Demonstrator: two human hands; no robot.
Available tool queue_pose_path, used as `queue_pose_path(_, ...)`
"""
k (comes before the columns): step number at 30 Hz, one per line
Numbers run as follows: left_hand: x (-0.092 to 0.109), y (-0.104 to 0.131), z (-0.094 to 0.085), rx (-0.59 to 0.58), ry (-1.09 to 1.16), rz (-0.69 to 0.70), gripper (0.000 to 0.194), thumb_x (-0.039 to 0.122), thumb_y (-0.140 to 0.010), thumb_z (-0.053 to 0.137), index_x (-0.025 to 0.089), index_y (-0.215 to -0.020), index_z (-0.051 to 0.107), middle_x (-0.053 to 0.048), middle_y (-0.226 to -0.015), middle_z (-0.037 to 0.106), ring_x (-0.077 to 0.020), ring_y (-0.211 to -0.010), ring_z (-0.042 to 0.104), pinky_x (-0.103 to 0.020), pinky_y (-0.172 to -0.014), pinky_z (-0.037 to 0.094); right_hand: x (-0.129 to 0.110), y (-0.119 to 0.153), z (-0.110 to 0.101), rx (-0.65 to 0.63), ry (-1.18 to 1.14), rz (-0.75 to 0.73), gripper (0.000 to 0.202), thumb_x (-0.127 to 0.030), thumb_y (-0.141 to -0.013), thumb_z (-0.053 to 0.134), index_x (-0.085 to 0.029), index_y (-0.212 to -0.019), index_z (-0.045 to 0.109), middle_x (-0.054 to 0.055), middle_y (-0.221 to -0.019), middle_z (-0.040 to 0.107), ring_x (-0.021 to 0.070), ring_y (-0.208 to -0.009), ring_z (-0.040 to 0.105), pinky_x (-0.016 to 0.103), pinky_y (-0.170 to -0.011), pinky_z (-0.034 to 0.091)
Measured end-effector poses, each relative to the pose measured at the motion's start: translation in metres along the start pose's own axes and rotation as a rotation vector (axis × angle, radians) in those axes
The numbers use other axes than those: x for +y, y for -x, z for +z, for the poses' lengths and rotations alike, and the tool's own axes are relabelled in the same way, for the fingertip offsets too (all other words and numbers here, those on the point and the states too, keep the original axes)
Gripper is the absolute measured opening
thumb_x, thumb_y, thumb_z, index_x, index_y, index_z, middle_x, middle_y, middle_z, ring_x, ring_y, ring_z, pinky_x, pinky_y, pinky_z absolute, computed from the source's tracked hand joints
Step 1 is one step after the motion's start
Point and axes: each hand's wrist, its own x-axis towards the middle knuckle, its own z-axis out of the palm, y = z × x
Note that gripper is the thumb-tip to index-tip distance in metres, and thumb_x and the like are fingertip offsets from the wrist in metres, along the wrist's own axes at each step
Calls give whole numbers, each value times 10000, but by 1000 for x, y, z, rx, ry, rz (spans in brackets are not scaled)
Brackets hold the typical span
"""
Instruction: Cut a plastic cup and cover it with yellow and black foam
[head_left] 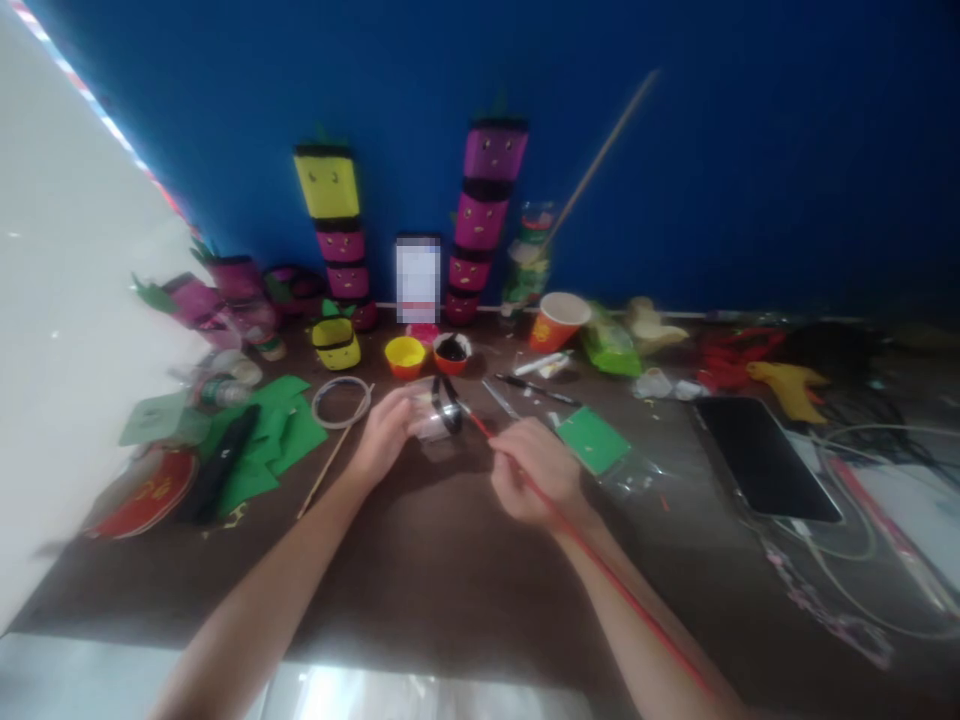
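Observation:
My left hand [386, 432] is closed around a small clear plastic cup [429, 422], tipped on its side, with a black band at its right end. In my right hand [536, 468] is a long thin red paintbrush [555, 505], its tip at or very near the black band; blur hides whether they touch. Just beyond the plastic cup stand a small pot of black paint [453, 350] and a small pot of yellow paint [405, 354]. A green square [594, 440] lies right of my right hand. A roll of tape [341, 402] and a thin stick [324, 470] lie left of my left hand.
Stacks of painted purple [480, 218] and yellow [328, 188] containers stand along the blue wall, a phone [418, 280] between them. Green sheets [262, 440] lie left. An orange paper cup [559, 322], a dark phone [766, 458], a yellow glue gun [793, 388] and cables are right.

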Motion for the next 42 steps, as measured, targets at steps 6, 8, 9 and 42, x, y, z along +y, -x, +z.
queue_pose_path(6,2,1,2,-12,-13,40,364,376,-691,701,165,-982,641,-73,-995,664,-197,-903,626,-324,-798,482,-1,0,-1,16,14,-19,177,-39,-700,505,-184,-801,525,29,-634,551,153,-590,504,303,-537,411)
queue_pose_path(8,3,2,3,-18,-19,52,373,359,-686,706,171,-1002,643,-72,-1006,663,-195,-914,622,-312,-798,478,-1,-1,-1,0,23,-22,190,-30,-696,509,-177,-815,528,36,-650,562,155,-598,509,306,-550,419)
queue_pose_path(9,3,2,3,-20,-24,55,378,349,-684,707,174,-1013,644,-73,-1014,662,-194,-915,620,-309,-798,476,-1,-1,-1,-11,20,-21,189,-28,-693,511,-176,-809,527,36,-647,562,153,-592,504,305,-548,417)
queue_pose_path(42,0,3,-3,-111,-106,138,561,285,-632,740,210,-1165,580,-86,-1116,627,-231,-1053,563,-348,-930,404,-14,-9,-10,-36,-81,177,137,-76,-723,460,-188,-668,517,0,-549,502,114,-491,456,250,-476,372)
